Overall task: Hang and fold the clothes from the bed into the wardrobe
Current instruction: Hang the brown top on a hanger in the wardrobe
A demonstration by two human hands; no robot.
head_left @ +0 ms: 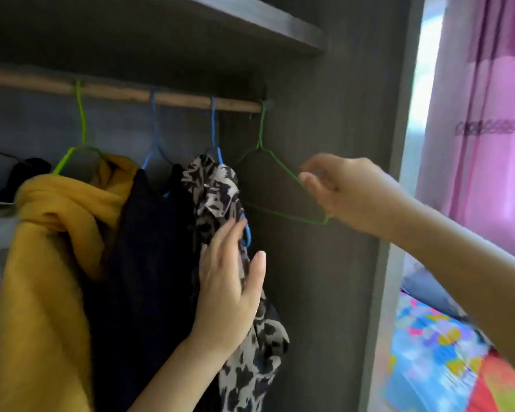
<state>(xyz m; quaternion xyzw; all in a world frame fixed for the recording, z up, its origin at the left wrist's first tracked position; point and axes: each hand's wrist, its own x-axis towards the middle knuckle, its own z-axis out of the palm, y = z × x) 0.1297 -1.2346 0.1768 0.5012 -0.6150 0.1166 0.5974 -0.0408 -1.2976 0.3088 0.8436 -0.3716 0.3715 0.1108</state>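
Presently, right hand [336, 191]: curled round the right shoulder of an empty dark-green wire hanger [277, 185], which is hooked at the right end of the rail [125, 93], close to the wardrobe's side wall [339, 114].
Left hand [229, 281]: fingers straight and spread, laid flat against the black-and-white patterned garment [217, 197]; nothing is gripped.
Patterned garment: carried on a blue hanger [216, 138], just left of the empty one, and bunched rather than hanging smooth.
Already hung: a dark garment [149, 248] on a second blue hanger [153, 135] and a mustard-yellow garment [48, 248] on a light-green hanger [81, 126], further left along the rail; more cloth is glimpsed at the left edge but cannot be told apart.
Bed [434, 352]: seen past the wardrobe's right edge, under a bright patterned cover; whether clothes remain on it cannot be told.
Progress: several pieces are judged hung; the empty hanger suggests another garment is to be fetched.
Folding: no folded clothes are visible, so that part is judged not yet shown done.
Shelf [250, 19]: its underside only is seen above the rail.
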